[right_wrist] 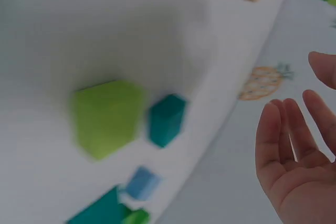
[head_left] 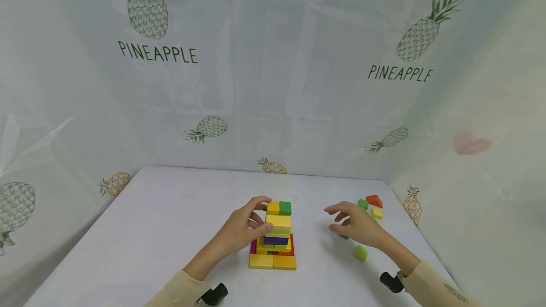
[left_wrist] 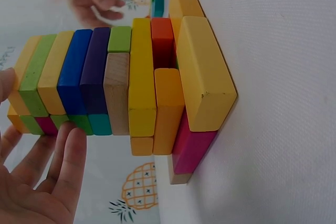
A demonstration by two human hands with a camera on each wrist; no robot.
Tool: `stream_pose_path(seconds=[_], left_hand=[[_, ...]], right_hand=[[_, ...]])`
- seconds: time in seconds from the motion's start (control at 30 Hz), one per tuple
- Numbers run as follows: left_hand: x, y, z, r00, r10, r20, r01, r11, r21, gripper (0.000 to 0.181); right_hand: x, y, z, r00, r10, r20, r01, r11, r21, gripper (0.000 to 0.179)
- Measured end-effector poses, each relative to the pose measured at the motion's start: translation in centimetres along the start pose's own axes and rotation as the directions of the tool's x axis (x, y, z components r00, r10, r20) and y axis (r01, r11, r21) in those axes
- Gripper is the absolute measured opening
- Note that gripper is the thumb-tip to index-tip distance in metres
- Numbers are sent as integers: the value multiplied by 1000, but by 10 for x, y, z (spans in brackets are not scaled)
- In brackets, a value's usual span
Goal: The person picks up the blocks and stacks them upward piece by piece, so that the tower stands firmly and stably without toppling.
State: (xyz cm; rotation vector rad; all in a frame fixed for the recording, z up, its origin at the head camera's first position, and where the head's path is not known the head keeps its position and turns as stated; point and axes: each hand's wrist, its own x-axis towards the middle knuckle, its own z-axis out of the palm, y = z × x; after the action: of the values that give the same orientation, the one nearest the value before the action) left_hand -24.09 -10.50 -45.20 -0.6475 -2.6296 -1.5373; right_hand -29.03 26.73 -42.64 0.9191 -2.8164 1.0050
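Note:
A tower of colored wooden blocks stands on the table, wider at its base and capped by a yellow and a green block. My left hand cups the tower's upper left side, thumb at the near face and relaxed fingers along the side. In the left wrist view, yellow, blue and purple blocks are layered above the orange and yellow base pieces. My right hand hovers over the table on the right, holding nothing, fingers loosely spread. Below it lie a lime green block and a teal block.
Further right on the table are a red-orange block, a small yellow block and a green block. A blue block shows in the right wrist view. A pineapple-print curtain hangs behind the white table.

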Motion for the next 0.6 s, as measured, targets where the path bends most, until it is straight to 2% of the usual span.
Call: stream_pose_path(seconds=[0.1,0.27,0.6], left_hand=[[0,0,0,1000,-2,-2,2,1000,1,61],[-1,0,0,1000,-6,-10,6,1000,5,62],[1,1,1,1000,10,-4,-10,1000,0,61]], right_hand=[[-12,17,2,1000,1,-23,-2,1000,-28,39],[-23,38,7,996,71,-53,-76,993,-92,40],[-29,51,18,983,172,-59,-179,974,-142,37]])
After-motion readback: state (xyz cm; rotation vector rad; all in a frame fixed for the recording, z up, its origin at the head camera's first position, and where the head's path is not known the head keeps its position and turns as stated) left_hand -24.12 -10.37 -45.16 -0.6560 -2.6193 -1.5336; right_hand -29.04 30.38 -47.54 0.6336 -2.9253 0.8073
